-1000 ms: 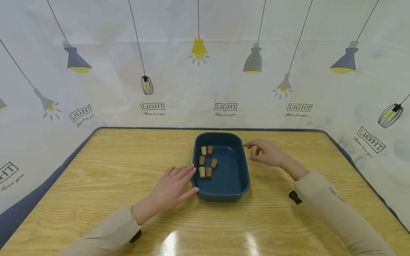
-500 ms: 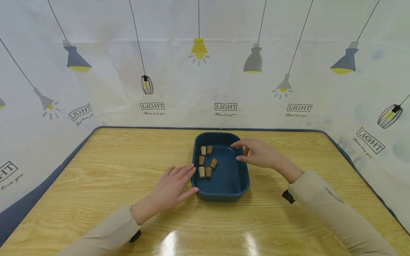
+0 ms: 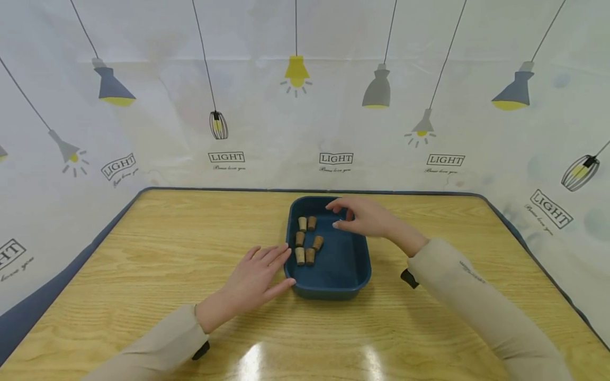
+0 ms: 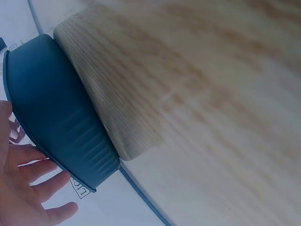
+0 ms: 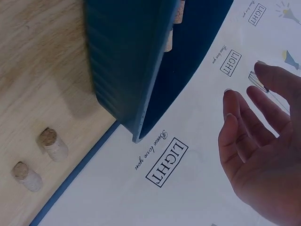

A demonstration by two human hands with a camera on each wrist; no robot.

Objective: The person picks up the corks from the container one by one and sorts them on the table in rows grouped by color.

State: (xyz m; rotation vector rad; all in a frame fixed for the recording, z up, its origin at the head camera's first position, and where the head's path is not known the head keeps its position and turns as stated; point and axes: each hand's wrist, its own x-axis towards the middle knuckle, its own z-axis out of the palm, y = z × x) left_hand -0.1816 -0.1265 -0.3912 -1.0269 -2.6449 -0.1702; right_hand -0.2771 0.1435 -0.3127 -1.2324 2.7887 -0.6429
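A deep blue rectangular dish (image 3: 329, 293) stands on the table, with several tapered cork stoppers (image 3: 310, 256) lying along its left side. My left hand (image 3: 252, 280) touches the dish's left side with straight, spread fingers, and the left wrist view shows those fingers (image 4: 37, 170) against the rim. Over the far right part of the dish hovers my right hand (image 3: 369, 218), thumb and fingers loosely bent and apart with nothing between them. Two more corks (image 5: 54, 143) stand on the table to the right of the dish in the right wrist view; the head view does not show them.
The wooden table (image 3: 190, 227) has a dark blue border at its far edge. Behind and at the sides hangs a white sheet (image 3: 267, 121) printed with lamps. Black straps (image 3: 410, 278) show at the sleeve cuffs.
My right hand has moved left from outside the dish's right rim to above its inside. The left hand, the dish and the corks in it have stayed put.
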